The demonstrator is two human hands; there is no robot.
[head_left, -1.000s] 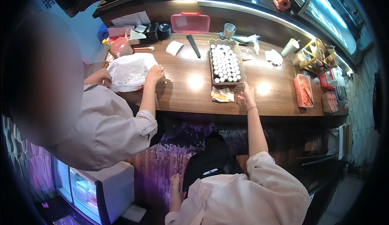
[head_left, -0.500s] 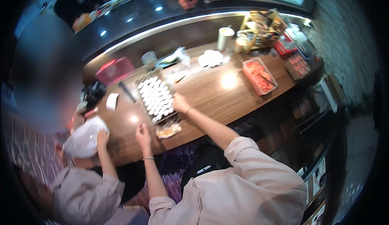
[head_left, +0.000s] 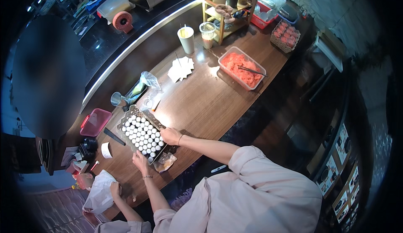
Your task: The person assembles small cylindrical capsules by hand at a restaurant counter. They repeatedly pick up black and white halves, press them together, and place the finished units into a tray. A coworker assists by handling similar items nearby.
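A shallow perforated basket (head_left: 121, 126) stands on the table, filled with rows of small white round-topped pieces (head_left: 142, 135); their kind I cannot make out. My right hand (head_left: 171, 135) grips the basket's right edge, its fingers curled at the wall. At the near left edge, my left hand (head_left: 140, 159) has its fingers closed on the rim. Beside the near side of the basket lies a crumpled clear wrapper (head_left: 165, 162) with something yellowish in it. Its fingertips partly hidden, another person's hand (head_left: 115, 189) rests on a white plastic bag (head_left: 100, 195) to my left.
Chopsticks lie in a tub of orange-red food (head_left: 245, 71) at the right. Behind are a white cup (head_left: 186, 40), a plastic cup (head_left: 207, 35), a wooden rack (head_left: 228, 31) and folded white paper (head_left: 180, 69). A glass (head_left: 119, 100) and pink container (head_left: 95, 122) stand left.
The view has swung to the right. My left hand has gone from beside the basket to its near edge. My right hand stays on the right edge.
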